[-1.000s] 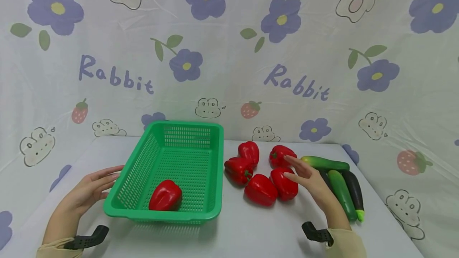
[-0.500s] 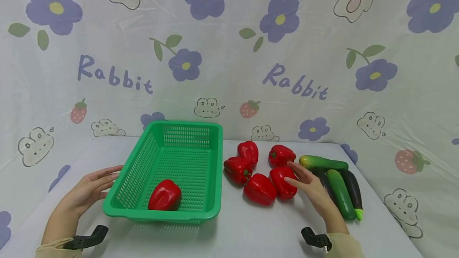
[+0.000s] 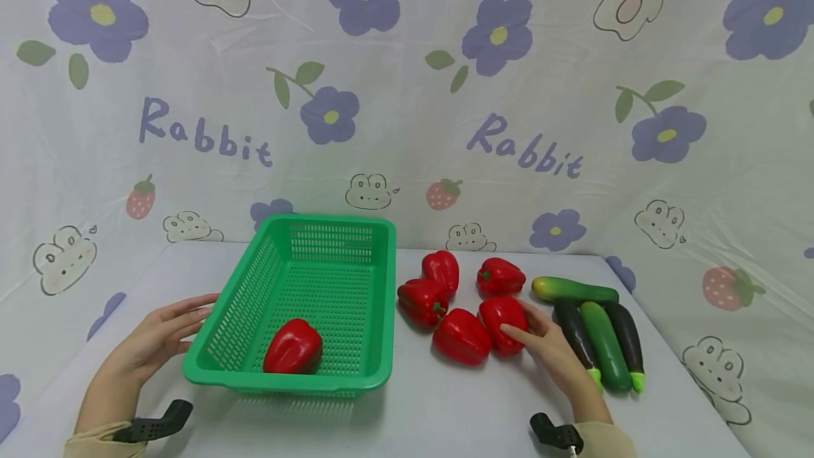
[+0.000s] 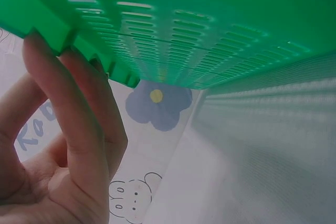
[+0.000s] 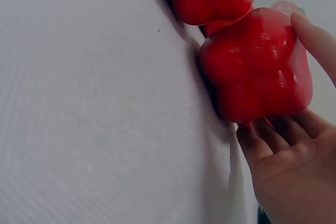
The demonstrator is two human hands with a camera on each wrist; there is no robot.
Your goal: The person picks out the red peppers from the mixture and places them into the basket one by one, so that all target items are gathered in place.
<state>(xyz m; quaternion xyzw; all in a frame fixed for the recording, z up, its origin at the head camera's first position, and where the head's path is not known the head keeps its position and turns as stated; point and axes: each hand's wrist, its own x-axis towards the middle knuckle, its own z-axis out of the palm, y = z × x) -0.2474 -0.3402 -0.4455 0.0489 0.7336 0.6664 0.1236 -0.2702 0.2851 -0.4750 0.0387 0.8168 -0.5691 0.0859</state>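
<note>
My left hand [image 3: 155,338] is at the left side of a green plastic basket [image 3: 384,302], its fingertips touching the outside of the rim, as the left wrist view also shows under the rim [image 4: 79,45]. One red bell pepper [image 3: 294,346] lies inside the basket near its front. My right hand [image 3: 553,345] holds another red bell pepper [image 3: 501,320] on the table, thumb on the near side and fingers round the far side. In the right wrist view this bell pepper [image 5: 257,66] sits between thumb and fingers; the fingertips are partly hidden behind it.
Close to the held one lie more red bell peppers: one in front [image 3: 462,338], two left of it [image 3: 422,301] [image 3: 441,273], one behind [image 3: 500,277]. To the right are zucchini [image 3: 575,290] and eggplants [image 3: 626,338]. A printed cloth [image 3: 407,126] hangs behind the white table [image 3: 445,415].
My right hand has come down and nearer from above the back bell peppers, and its thumb and fingers have closed round one of them. The left hand and basket have stayed put.
</note>
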